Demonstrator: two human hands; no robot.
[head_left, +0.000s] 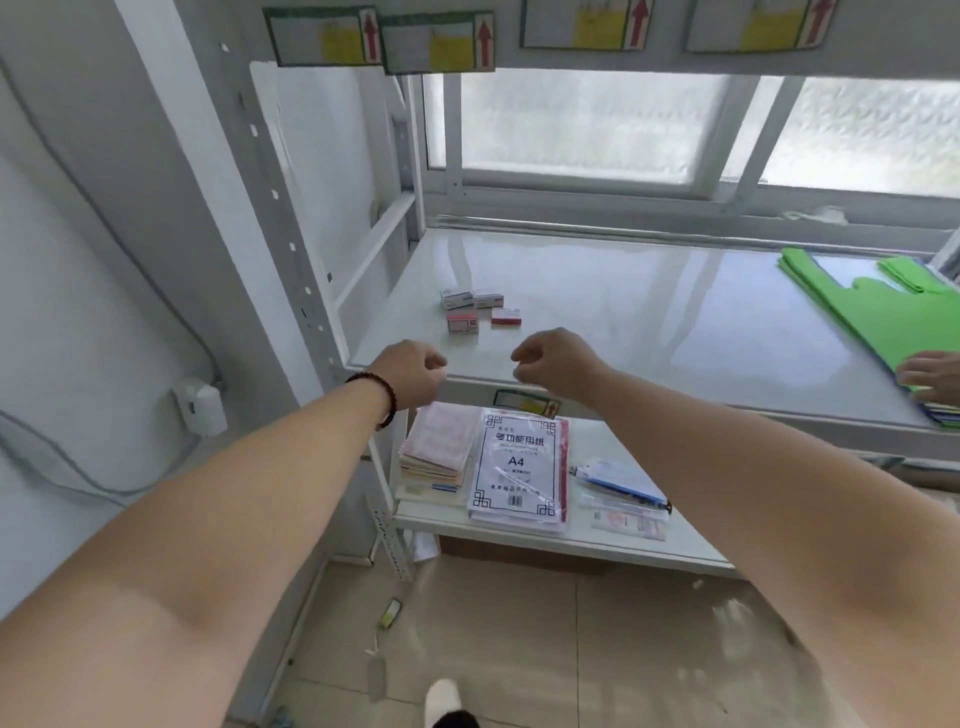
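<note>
Open glossy white metal shelf (649, 312) runs between four small red-and-white cardboard boxes (475, 310) near its left front and a stack of flat green plastic bags (872, 306) at right, touched by another person's hand (930, 376). A perforated white upright post (291, 244) walls the left; a labelled upper shelf (571, 61) caps the headroom.

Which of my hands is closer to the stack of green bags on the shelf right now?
Right. The right hand hovers at the front edge of the shelf, well left of the green bags. The left hand is even farther left.
</note>
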